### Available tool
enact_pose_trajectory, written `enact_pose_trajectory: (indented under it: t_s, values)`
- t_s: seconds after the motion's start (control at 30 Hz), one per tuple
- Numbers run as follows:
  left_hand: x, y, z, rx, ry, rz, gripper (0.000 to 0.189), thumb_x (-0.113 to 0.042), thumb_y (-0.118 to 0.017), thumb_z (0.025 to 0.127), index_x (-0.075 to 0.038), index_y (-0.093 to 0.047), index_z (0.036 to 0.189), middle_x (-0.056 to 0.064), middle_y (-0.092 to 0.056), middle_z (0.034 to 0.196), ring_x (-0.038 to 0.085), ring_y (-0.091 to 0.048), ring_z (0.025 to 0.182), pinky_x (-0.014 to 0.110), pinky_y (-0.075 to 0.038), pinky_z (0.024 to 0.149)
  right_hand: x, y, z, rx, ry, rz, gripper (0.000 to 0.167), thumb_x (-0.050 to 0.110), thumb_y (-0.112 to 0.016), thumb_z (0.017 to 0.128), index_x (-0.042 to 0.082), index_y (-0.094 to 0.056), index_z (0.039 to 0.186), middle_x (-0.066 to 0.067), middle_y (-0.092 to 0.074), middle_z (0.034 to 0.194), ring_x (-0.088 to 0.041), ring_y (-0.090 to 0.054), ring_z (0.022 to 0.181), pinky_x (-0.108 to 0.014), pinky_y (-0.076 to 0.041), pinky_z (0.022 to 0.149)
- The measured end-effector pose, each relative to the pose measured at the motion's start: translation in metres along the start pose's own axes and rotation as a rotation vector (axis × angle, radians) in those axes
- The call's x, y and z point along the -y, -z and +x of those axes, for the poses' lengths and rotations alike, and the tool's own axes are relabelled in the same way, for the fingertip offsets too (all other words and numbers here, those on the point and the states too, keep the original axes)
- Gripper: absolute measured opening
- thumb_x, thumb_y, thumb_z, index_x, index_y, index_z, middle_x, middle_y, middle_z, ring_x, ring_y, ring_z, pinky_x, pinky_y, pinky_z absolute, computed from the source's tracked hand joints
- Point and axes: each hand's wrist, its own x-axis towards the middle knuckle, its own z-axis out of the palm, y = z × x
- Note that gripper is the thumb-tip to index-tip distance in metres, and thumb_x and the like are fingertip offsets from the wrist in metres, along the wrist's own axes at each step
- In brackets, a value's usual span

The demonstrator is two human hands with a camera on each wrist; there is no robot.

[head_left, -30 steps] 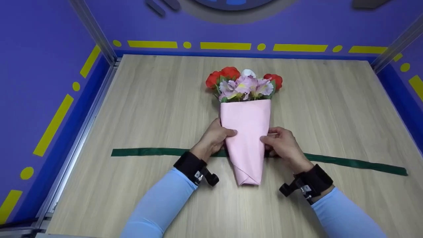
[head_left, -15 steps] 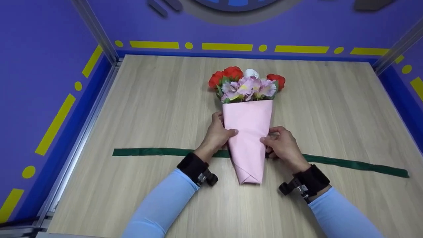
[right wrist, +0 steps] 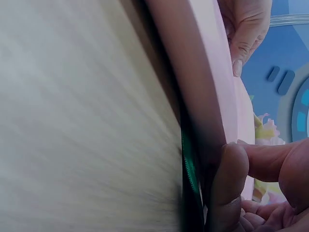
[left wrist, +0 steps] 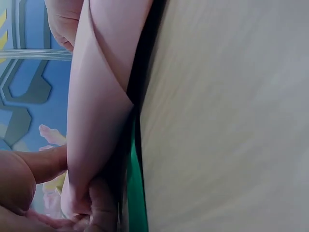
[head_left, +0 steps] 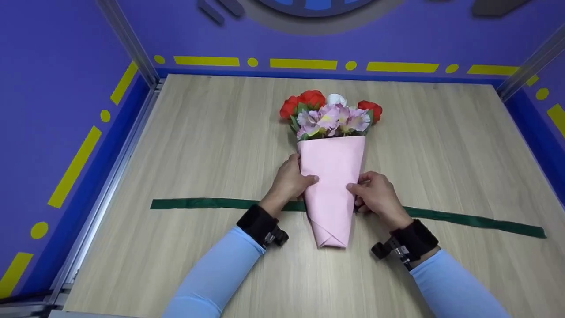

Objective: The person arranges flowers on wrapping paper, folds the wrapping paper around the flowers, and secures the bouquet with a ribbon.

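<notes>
A bouquet in pink wrapping paper lies with its blooms toward the back of the table. Red, white and lilac flowers show above the paper's top edge. My left hand grips the wrap's left side, thumb on the front and fingers at the edge and underneath. On the opposite side my right hand pinches the wrap's edge between thumb and fingers. A dark green ribbon runs crosswise beneath the bouquet, its middle hidden by the wrap. In the left wrist view the ribbon passes under the folded paper.
The wooden tabletop extends around the bouquet on all sides. Blue panels with yellow markings stand at the back and both sides. A metal rail follows the table's left edge.
The bouquet's flower end has shifted very slightly to the right in the head view, the left hand along with it. Both hands keep their hold, and the ribbon lies as before.
</notes>
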Motion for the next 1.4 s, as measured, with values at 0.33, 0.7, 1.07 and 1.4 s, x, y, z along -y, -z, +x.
enact_pose_trajectory:
  t_s: [0.33,0.7,1.07,1.4]
  values:
    - [-0.001,0.009,-0.007,0.093,0.020,-0.029,0.098,-0.015,-0.081,0.094,-0.009,-0.019,0.169,0.024,-0.046,0.153,0.027,-0.072,0.090,0.034,-0.063,0.057,0.001,0.002,-0.002,-0.022,0.006,-0.002,0.039,0.024,-0.068,0.103,-0.003,-0.058,0.128,-0.006,-0.067,0.074,-0.013,-0.065,0.058,-0.027,-0.057,0.052]
    - [0.003,0.009,-0.007,0.126,0.039,-0.059,0.096,-0.016,-0.081,0.095,-0.013,-0.020,0.170,0.022,-0.057,0.145,0.023,-0.071,0.076,0.030,-0.060,0.054,0.001,0.001,0.001,-0.003,0.005,-0.003,0.037,0.020,-0.067,0.104,-0.005,-0.058,0.130,-0.007,-0.067,0.078,-0.014,-0.066,0.062,-0.027,-0.058,0.053]
    - [0.002,0.013,-0.013,0.134,-0.009,-0.069,0.093,-0.018,-0.079,0.097,-0.011,-0.021,0.169,0.023,-0.059,0.145,0.028,-0.071,0.104,0.036,-0.064,0.067,0.003,0.003,0.002,-0.010,-0.036,0.006,0.046,0.025,-0.068,0.101,-0.004,-0.053,0.134,-0.005,-0.066,0.079,-0.013,-0.065,0.062,-0.027,-0.058,0.053]
    - [0.013,0.033,-0.022,0.170,-0.070,0.106,0.072,-0.020,-0.081,0.093,-0.007,-0.047,0.155,0.015,-0.066,0.134,0.027,-0.064,0.120,0.043,-0.054,0.101,-0.002,0.005,-0.002,0.003,0.003,0.005,0.048,0.028,-0.068,0.101,-0.005,-0.053,0.132,-0.007,-0.068,0.082,-0.015,-0.066,0.064,-0.028,-0.057,0.054]
